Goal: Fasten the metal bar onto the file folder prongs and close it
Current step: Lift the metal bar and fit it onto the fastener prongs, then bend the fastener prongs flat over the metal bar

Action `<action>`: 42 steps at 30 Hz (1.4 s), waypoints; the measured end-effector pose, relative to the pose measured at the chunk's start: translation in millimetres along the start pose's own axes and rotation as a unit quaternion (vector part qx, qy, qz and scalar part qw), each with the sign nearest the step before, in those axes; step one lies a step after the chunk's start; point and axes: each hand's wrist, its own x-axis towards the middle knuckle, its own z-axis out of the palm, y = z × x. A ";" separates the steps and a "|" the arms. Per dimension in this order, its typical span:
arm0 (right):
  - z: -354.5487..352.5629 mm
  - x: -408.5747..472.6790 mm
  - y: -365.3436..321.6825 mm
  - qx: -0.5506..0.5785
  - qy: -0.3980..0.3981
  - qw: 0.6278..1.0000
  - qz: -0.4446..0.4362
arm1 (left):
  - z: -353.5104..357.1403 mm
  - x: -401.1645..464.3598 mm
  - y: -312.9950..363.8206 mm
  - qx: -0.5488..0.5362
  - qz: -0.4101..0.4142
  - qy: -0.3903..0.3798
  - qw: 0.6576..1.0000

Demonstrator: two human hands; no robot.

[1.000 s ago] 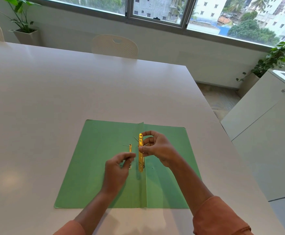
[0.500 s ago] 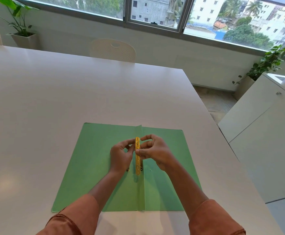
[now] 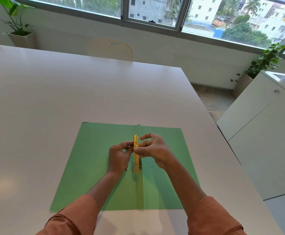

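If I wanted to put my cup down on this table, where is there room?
Most of the white table is bare: the wide stretch left of the green folder, the span beyond it toward the chair, and a narrower strip to its right. It is crowded at the fold, where the left hand and right hand work the metal bar.

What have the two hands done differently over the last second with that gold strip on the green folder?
The left hand moved right, from beside a small gold piece on the left flap to the gold metal bar, and now pinches it together with the right hand. The bar looks lower, nearer the fold. The green folder stayed open and flat on the white table, and the right hand kept its grip.
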 end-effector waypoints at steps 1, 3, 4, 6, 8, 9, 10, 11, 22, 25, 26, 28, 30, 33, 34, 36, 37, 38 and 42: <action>-0.1 0.1 -0.1 0.000 0.000 1.000 0.003 | 0.0 0.1 0.1 -0.003 0.000 -0.001 1.000; -0.5 0.0 0.1 -0.001 0.003 1.000 0.010 | 0.0 0.5 -0.3 -0.007 0.000 -0.005 1.000; -0.9 0.1 0.5 -0.003 0.005 1.000 0.013 | 0.0 0.3 -0.7 -0.007 0.001 -0.007 1.000; -1.0 -0.2 1.4 -0.006 0.011 1.000 0.018 | -0.1 -0.1 -1.5 -0.006 0.002 -0.011 1.000; -1.0 -0.4 2.1 -0.007 0.015 1.000 0.022 | -0.1 0.2 -1.6 -0.001 0.006 -0.017 1.000; -0.7 -0.7 2.7 -0.007 0.016 1.000 0.024 | -0.2 0.4 -1.3 0.004 0.007 -0.020 1.000; -0.5 -1.0 3.1 -0.008 0.017 1.000 0.025 | -0.6 0.6 -1.0 0.010 0.008 -0.025 1.000; -0.4 -1.3 3.5 -0.009 0.021 0.999 0.026 | -1.0 0.9 -1.1 0.018 0.008 -0.029 0.999; 5.5 -0.4 13.1 -0.144 0.088 0.986 -0.011 | -26.1 -13.2 -6.8 0.175 0.079 -0.114 0.975; 8.9 1.2 15.1 -0.207 0.112 0.971 -0.030 | -33.3 -20.8 -12.5 0.237 0.106 -0.174 0.950; 10.2 1.8 15.0 -0.226 0.118 0.966 -0.033 | -34.9 -21.9 -14.3 0.243 0.108 -0.194 0.944; 12.0 3.3 14.8 -0.261 0.126 0.957 -0.031 | -36.9 -21.8 -17.8 0.251 0.112 -0.234 0.932; 12.4 4.8 14.8 -0.288 0.130 0.949 -0.023 | -37.2 -20.0 -19.7 0.259 0.112 -0.265 0.922; 10.7 5.5 17.6 -0.298 0.134 0.945 -0.010 | -34.3 -18.1 -22.0 0.278 0.117 -0.266 0.916; 9.7 5.1 19.1 -0.295 0.135 0.946 -0.007 | -33.1 -17.5 -22.5 0.286 0.121 -0.264 0.913; 8.1 3.8 22.3 -0.274 0.137 0.952 0.003 | -31.0 -15.8 -23.9 0.296 0.126 -0.265 0.909; 7.4 3.3 23.8 -0.260 0.137 0.956 0.007 | -30.1 -15.1 -24.6 0.299 0.127 -0.266 0.908; 6.4 2.8 25.2 -0.246 0.138 0.959 0.010 | -29.2 -14.8 -24.9 0.300 0.128 -0.267 0.907; 3.7 2.6 29.1 -0.220 0.139 0.965 0.012 | -26.0 -15.0 -24.7 0.305 0.123 -0.282 0.902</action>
